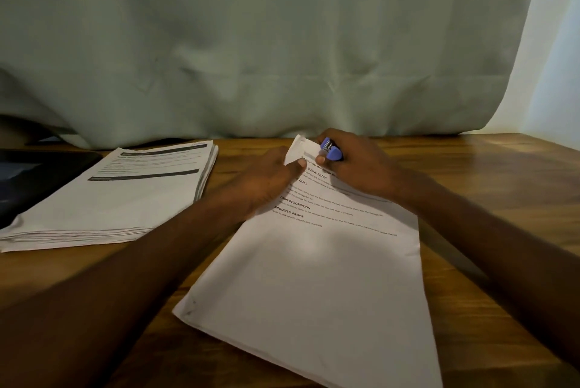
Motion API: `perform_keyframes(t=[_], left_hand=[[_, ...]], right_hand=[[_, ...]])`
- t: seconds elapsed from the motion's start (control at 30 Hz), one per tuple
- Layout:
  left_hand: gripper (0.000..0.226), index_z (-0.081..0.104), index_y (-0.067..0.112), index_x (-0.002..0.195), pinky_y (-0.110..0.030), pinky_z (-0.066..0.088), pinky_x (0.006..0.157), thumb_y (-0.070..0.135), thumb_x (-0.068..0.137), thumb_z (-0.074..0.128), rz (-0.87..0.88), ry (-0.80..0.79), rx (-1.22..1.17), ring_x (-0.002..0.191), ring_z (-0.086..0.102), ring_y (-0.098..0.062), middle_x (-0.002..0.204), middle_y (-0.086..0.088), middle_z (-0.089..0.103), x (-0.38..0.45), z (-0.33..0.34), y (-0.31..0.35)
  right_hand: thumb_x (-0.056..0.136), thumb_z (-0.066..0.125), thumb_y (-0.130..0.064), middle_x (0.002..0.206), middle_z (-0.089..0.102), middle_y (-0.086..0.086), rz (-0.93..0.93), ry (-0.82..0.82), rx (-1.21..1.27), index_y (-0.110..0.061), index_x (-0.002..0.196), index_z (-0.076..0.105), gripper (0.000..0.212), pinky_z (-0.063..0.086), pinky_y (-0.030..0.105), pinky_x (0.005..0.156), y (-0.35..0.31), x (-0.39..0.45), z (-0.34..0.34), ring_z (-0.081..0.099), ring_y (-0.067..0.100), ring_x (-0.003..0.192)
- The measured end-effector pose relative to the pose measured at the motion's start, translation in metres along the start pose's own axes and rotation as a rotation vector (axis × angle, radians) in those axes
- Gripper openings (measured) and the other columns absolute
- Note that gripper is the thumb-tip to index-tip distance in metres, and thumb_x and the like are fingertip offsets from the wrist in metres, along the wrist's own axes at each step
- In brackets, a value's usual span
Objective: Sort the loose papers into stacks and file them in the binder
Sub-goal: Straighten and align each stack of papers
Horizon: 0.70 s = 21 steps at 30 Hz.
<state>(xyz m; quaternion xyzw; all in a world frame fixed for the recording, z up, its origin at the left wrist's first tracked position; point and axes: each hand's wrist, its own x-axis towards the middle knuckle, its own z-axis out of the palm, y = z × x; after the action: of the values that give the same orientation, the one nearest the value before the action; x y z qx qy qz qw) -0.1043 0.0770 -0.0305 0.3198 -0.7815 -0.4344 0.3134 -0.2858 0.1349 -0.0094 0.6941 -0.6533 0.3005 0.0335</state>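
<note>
While our left hand (270,180) pinches the sheaf (317,268) corner, our right hand (354,164), fingers curled round the stapler (331,150), should squeeze squarely.

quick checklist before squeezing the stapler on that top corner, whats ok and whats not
1. Stapler held in the right hand: ok.
2. Left hand holds the corner of the paper set, thumb on top: ok.
3. Corner sits between the stapler's arms: cannot tell, the hand hides the mouth.
4. Sheets squared at the corner: cannot tell; the near left edges look slightly fanned.
5. Left thumb away from the stapler: not ok, it lies right beside it.
6. Other paper stack lies apart to the left on the table: ok.
</note>
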Motion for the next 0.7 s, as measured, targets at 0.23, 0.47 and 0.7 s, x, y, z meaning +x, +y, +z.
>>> perform_keyframes(t=[0.23,0.47,0.7], left_hand=[[0.028,0.050,0.022,0.120,-0.037,0.060,0.081,0.045,0.106,0.045,-0.019,0.048,-0.035,0.093,0.072,-0.016,0.106,-0.001,0.073,-0.003,0.000,0.001],[0.021,0.046,0.024,0.120,-0.022,0.052,0.062,0.040,0.109,0.039,-0.040,0.074,0.008,0.091,0.069,-0.013,0.106,0.004,0.068,-0.004,-0.004,0.002],[0.027,0.052,0.016,0.121,-0.043,0.058,0.088,0.038,0.109,0.042,-0.011,0.058,-0.064,0.102,0.070,-0.021,0.113,-0.004,0.072,-0.007,-0.003,0.000]], right_hand=[[0.100,0.064,-0.021,0.078,0.054,-0.015,-0.006,-0.002,0.034,-0.026,0.101,0.052,0.013,0.034,0.017,0.059,0.000,-0.003,0.001,0.052,0.004,0.071],[0.099,0.065,-0.029,0.079,0.056,-0.014,-0.021,-0.027,0.085,-0.027,0.099,0.054,0.011,0.037,0.022,0.063,-0.004,-0.003,-0.002,0.052,0.005,0.071],[0.099,0.065,-0.019,0.093,0.070,0.003,0.105,0.181,0.399,-0.012,0.105,0.066,0.009,0.050,0.027,0.072,0.008,0.001,-0.010,0.063,0.012,0.079]])
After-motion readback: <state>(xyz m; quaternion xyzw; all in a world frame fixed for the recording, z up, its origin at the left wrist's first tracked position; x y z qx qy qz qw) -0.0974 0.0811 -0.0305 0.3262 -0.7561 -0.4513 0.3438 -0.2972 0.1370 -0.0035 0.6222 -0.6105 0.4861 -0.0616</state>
